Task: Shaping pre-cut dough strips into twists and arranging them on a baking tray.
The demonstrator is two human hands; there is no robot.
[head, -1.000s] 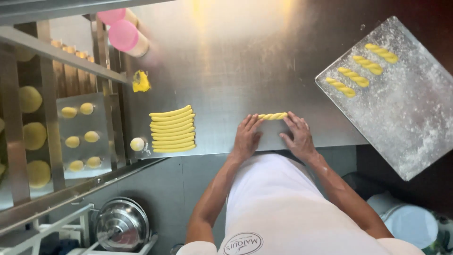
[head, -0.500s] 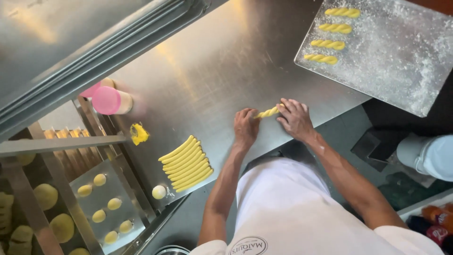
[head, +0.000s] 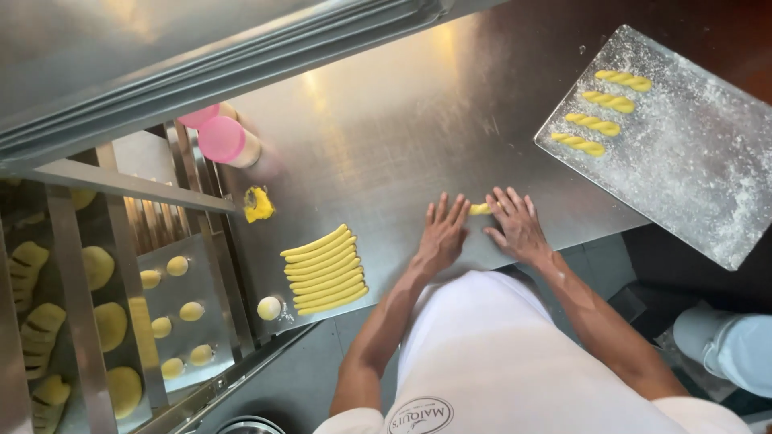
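My left hand (head: 441,233) and my right hand (head: 515,225) lie flat, fingers spread, on a steel worktable (head: 386,137). A short yellow dough piece (head: 480,209) shows between them; its ends are hidden under my palms. To the left lies a row of several yellow dough ropes (head: 323,270), side by side. A floured metal tray (head: 683,153) at the right holds several twisted yellow dough sticks (head: 599,124) in a column.
A small dough ball (head: 269,308) and a yellow dough scrap (head: 258,204) sit near the table's left edge. Two pink-lidded containers (head: 222,138) stand at the back left. A rack (head: 121,305) at left carries trays of dough rounds. Another person's leg (head: 728,341) is at lower right.
Both hands have flattened over the dough piece, fingers spread, so less of it shows. The camera view has shifted; the tray and ropes stay where they were on the table.
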